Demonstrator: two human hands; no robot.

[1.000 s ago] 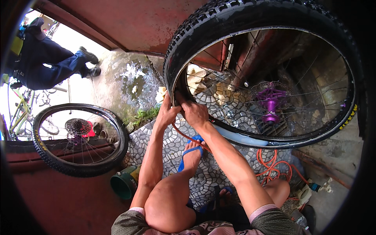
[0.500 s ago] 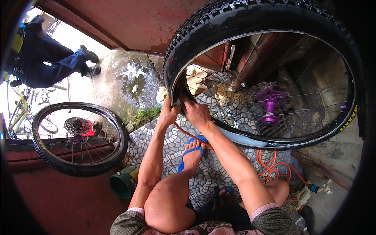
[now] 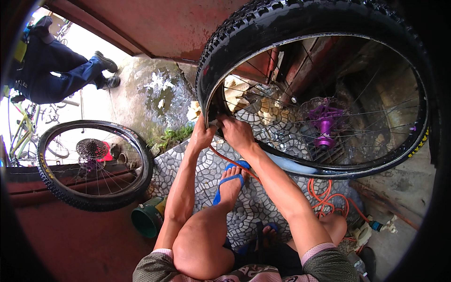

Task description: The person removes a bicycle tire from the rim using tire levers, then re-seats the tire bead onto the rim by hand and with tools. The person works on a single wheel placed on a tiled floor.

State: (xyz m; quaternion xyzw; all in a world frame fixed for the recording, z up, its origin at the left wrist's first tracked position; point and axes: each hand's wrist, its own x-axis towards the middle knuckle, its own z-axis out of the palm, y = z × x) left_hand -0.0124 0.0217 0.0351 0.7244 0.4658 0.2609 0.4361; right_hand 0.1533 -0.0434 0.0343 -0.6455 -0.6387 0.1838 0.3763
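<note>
A large bicycle wheel (image 3: 300,165) with a knobby black tyre and a purple hub stands tilted in front of me. Its tyre and rim look wet. At the wheel's near left edge, my left hand (image 3: 203,135) is closed, its fingertips against the tyre and rim. A thin orange hose (image 3: 235,164) runs up into this hand from beneath my right forearm; the hose's end is hidden. Just beside it, my right hand (image 3: 237,134) is closed with bent fingers at the inner side of the rim. Its fingertips are partly hidden among the spokes.
Another bicycle wheel (image 3: 94,205) with a cassette leans at the left, above a dark green bucket (image 3: 146,221). Orange hose coils (image 3: 324,199) lie on the pebbled floor (image 3: 206,188) at the right. A person (image 3: 56,75) in dark trousers is at the upper left, near a bicycle (image 3: 23,129).
The large wheel has shifted very slightly, its hub a little to the right. Both hands remain at the same spot on the rim, with little visible movement.
</note>
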